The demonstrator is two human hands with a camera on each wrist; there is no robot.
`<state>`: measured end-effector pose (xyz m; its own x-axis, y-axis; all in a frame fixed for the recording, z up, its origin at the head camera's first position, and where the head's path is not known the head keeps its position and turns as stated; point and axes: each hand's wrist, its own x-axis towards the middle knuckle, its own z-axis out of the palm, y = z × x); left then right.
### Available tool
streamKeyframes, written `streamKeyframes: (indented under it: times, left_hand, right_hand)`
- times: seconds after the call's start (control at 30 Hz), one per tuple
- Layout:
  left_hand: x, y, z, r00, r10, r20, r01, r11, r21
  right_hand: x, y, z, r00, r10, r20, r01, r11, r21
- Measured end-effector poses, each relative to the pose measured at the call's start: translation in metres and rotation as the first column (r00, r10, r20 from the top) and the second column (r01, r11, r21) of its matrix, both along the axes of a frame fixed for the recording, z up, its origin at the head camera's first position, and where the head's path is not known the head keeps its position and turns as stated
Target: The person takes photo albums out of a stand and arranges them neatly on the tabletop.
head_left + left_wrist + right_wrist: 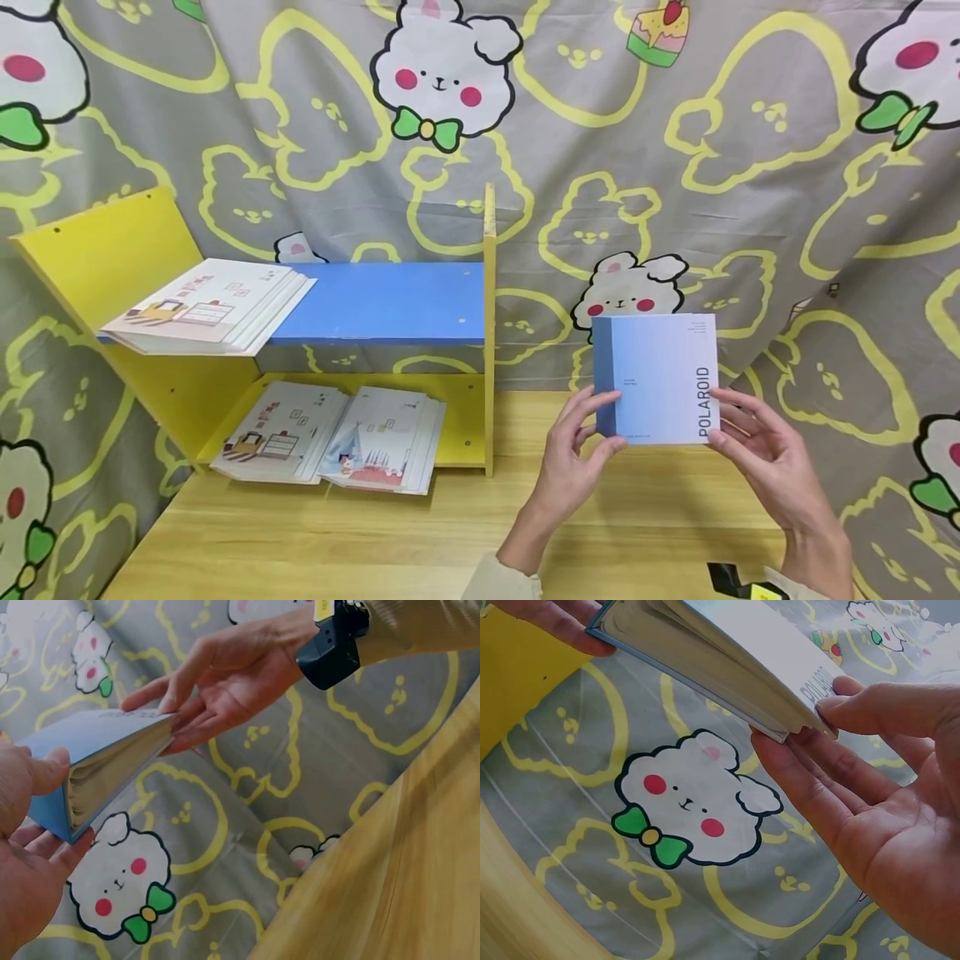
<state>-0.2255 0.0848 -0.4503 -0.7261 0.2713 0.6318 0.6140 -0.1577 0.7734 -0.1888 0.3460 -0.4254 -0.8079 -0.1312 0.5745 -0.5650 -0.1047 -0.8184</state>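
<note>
Both hands hold up a thick pale-blue photo album (660, 375) marked POLAROID, above the table at the right in the head view. The left hand (573, 454) pinches its darker blue spine side, thumb on the front cover and fingers behind. At the opposite edge, the right hand (772, 467) grips the album between thumb and fingers. In the left wrist view the album (112, 742) is tilted, its page edges facing the camera. Slightly fanned pages show in the album (705, 660) in the right wrist view.
A yellow and blue shelf unit (390, 300) stands at the left on the wooden table (360, 550). One white illustrated book (210, 304) lies on its upper board. Two more, a left book (281, 433) and a right book (382, 437), lie below. A patterned curtain (600, 208) hangs behind.
</note>
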Motion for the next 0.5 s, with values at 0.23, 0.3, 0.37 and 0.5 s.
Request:
streamKeyframes:
  times: [0.23,0.3,0.37,0.5]
  left_hand:
    - [-0.004,0.008,0.004,1.000,-0.030,0.009,0.030,0.999,0.013]
    - [-0.004,0.011,0.004,0.999,-0.050,0.012,0.049,0.999,0.022]
    - [-0.003,0.014,0.003,0.998,-0.058,0.010,0.057,0.998,0.030]
    - [-0.004,0.020,0.001,0.999,-0.018,-0.027,0.019,1.000,0.022]
  right_hand:
    - [-0.001,0.005,-0.002,1.000,-0.007,0.000,0.007,0.999,-0.039]
    - [-0.001,0.007,-0.003,1.000,0.007,0.001,-0.007,0.998,-0.058]
    - [-0.001,0.009,-0.005,1.000,0.018,0.001,-0.018,0.997,-0.075]
    - [-0.001,0.012,-0.008,1.000,0.023,-0.005,-0.023,0.995,-0.095]
